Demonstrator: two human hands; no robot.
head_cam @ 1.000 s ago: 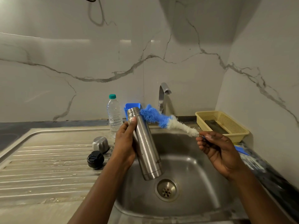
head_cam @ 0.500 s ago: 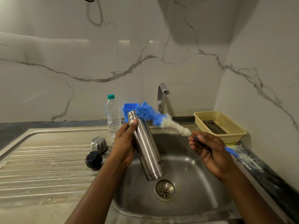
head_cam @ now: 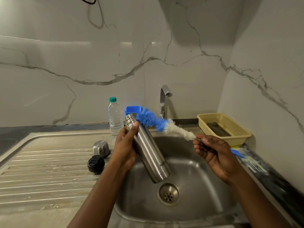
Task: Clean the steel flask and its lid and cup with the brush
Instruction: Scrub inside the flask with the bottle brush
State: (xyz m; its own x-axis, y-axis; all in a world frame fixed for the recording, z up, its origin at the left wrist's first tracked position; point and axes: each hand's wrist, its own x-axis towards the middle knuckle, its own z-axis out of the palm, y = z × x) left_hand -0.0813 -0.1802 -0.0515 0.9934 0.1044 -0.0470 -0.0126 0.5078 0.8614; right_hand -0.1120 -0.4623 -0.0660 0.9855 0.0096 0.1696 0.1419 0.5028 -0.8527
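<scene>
My left hand [head_cam: 125, 148] is wrapped round the tall brushed-steel flask [head_cam: 148, 150], tilted over the steel sink basin [head_cam: 197, 178]. My right hand [head_cam: 213, 153] is curled round the fluffy blue-and-white bottle brush [head_cam: 158, 123], its blue tip at the flask's mouth. My fingers hide most of the handle. The round black lid [head_cam: 95, 163] and small steel cup [head_cam: 100, 148] sit on the ridged draining board [head_cam: 49, 170].

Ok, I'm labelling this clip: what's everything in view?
sink: 1, steel, centre, with draining board on its left
flask: 1, steel, open, tilted over the sink
brush: 1, blue and white, tip at the flask's mouth
cup: 1, steel, on the draining board
lid: 1, black, in front of the cup
bottle: 1, clear, green cap, behind the board
tub: 1, blue, behind the flask
tap: 1, steel, behind the sink
basket: 1, yellow, counter right of the sink
left hand: 1, grips the flask
right hand: 1, holds the brush handle
</scene>
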